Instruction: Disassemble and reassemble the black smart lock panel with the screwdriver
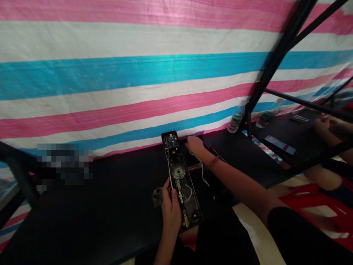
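Observation:
A long black housing, apparently an electronic door lock opened at the back (178, 173), lies on the black table. It shows a circuit board (170, 140) at its far end, a round part in the middle, thin white wires and a brass-coloured piece (186, 220) at its near end. My left hand (171, 209) grips its left edge, with the thumb over the inside. My right hand (196, 145) is closed just right of the far end; what its fingers hold is hidden. A white cable (203, 173) trails below that hand. Left of the housing lies a small metal part (157, 197).
Behind the table (110, 202) hangs a striped sheet (138, 73). A plastic bottle (234, 123) stands beside the black metal frame (271, 70). At the right, another person's hands (325, 123) are over a second table with a light bar-shaped object (280, 144).

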